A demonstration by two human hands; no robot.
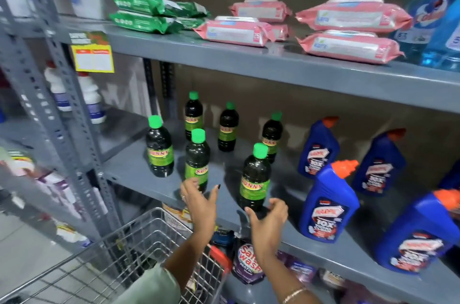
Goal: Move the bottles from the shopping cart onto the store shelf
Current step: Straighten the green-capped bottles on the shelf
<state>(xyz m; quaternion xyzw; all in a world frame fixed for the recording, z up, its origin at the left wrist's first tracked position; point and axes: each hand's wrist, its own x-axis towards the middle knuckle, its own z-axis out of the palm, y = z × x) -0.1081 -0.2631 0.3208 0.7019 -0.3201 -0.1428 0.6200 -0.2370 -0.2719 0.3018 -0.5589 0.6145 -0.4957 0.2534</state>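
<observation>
Both of your hands are empty and held open at the front lip of the grey metal middle shelf (224, 179). Your left hand (200, 201) has its fingers spread, just in front of the near-middle dark bottle with a green cap and green label (197, 160). It looks close to the bottle's base, but you cannot tell from this view whether it touches. Your right hand (270, 211) is loosely curled with nothing in its grip, just below and to the right of the nearest dark green-capped bottle (255, 179), which stands close to the shelf edge.

All six dark bottles stand upright on the shelf, long axes vertical: one at the left (159, 146), the two near your hands, and three farther back (193, 115) (228, 126) (272, 136). They sit well apart from one another, so there is open floor between them for more.

The wire shopping cart (139, 249) lies below and to the left, nearer your left hand, which crosses over its far rim. The part of the basket in view shows no bottle, so the task is probably done or close to it; you cannot see the whole basket.

To the right, blue angled-neck cleaner bottles with orange caps (328, 201) crowd the shelf, the nearest just beside the right hand. The upper shelf's front edge (273, 62) hangs overhead, so any lift must stay low. Open room lies left and back.
</observation>
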